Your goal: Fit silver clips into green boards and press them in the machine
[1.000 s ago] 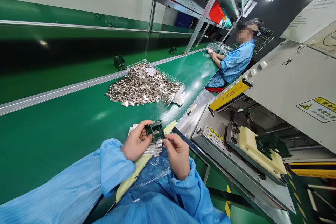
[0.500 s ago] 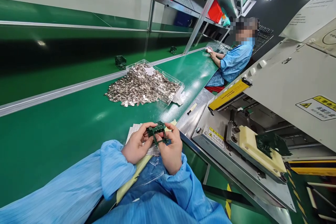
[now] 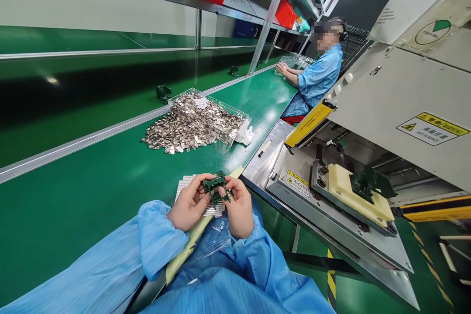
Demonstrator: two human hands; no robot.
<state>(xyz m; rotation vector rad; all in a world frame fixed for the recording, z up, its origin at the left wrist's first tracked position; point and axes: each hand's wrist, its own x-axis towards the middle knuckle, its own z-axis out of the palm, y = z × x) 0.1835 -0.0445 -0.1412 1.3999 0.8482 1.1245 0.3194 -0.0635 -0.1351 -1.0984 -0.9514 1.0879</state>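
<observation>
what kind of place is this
Probably a factory assembly line for small parts: a green workbench, a clear tray heaped with metal pieces, a co-worker in a blue smock, and a large grey machine beside the small green part in hand.

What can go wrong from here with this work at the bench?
The small green frame is pinched between the left hand and right hand, so it might slip and drop. The metal pieces spill beyond the clear tray and may scatter. The machine beside the right hand could injure fingers, as its warning label says.
</observation>
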